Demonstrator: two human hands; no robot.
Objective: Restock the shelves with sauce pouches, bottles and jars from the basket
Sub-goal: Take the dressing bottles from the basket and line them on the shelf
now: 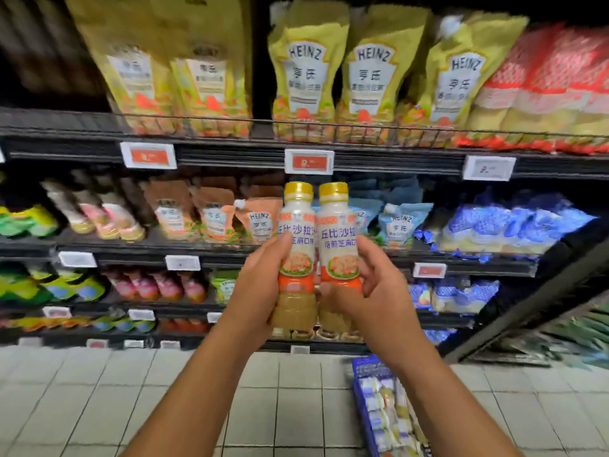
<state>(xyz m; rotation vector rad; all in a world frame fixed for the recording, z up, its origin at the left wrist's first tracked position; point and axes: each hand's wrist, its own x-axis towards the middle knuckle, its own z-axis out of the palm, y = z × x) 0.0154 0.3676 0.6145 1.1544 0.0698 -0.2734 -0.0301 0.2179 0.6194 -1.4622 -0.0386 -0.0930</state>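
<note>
Before the sauce shelves (230,153), a person's left hand (260,291) and right hand (369,291) each wrap curled fingers around the lower body of an upright sesame dressing bottle (296,245) (337,245), yellow caps up, side by side and touching; rigid, probably fairly heavy, smooth-labelled, best gripped mid-body.

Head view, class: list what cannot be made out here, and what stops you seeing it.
- Price tags: print blurred, too small.
- Basket: cut off by the bottom edge; right forearm covers part.
- Bottom shelf jars: mostly behind the two bottles, left and right, and both hands.
- Far-left pouches: labels motion-blurred.
</note>
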